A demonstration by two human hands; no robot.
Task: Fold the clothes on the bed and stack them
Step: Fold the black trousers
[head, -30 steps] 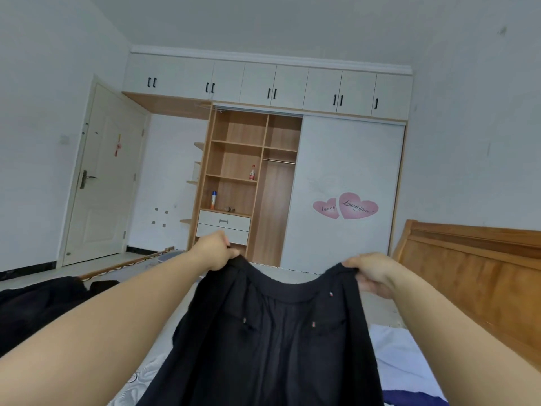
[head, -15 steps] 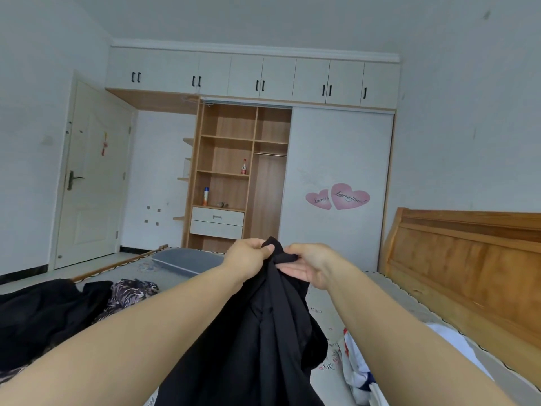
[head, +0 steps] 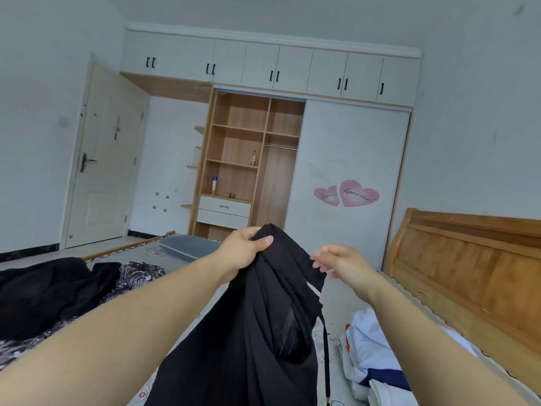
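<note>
Above the near bed [head: 336,303], left hand [head: 243,253] grips bunched top of black fabric garment [head: 257,332], which hangs down. Right hand [head: 339,263] just beside it, fingers loosely spread, holding nothing. Dark clothes pile [head: 44,291] far left.

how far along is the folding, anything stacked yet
Early on. Done: no folded stack shows anywhere on the bed. In hand: the left hand grips the top of a black garment, doubled lengthwise and hanging; the right hand is beside it, fingers relaxed, holding nothing. Left: the black pile, the patterned cloth and the white and blue clothes all lie rumpled and unfolded.
</note>
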